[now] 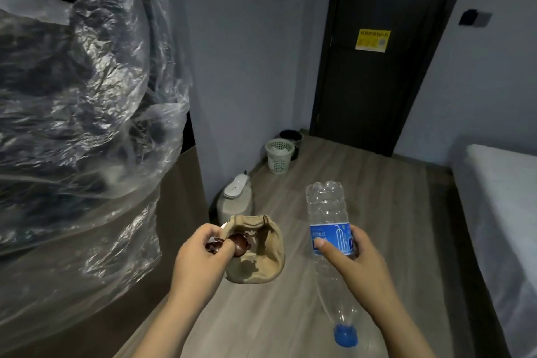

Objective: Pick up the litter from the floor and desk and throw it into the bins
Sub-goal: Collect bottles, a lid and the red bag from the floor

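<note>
Hands apart: left hand [200, 253] pinching brown wrappers [239, 243] with tan pouch [261, 261], right hand [359, 259] wrapped round bottle [327, 206], base pointing ahead. Pale bin [279, 155] and black bin [290, 135] well ahead, midway between hands.

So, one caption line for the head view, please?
Left hand grips brown wrappers and beige cloth pouch; right hand grips inverted clear plastic bottle.

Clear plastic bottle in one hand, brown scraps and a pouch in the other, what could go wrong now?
The left hand pinches shiny brown scraps together with a beige cloth pouch; a scrap could slip out. The right hand holds the clear blue-labelled plastic bottle far from the pale green lattice basket and dark round bin; a throw from here would likely miss.
</note>
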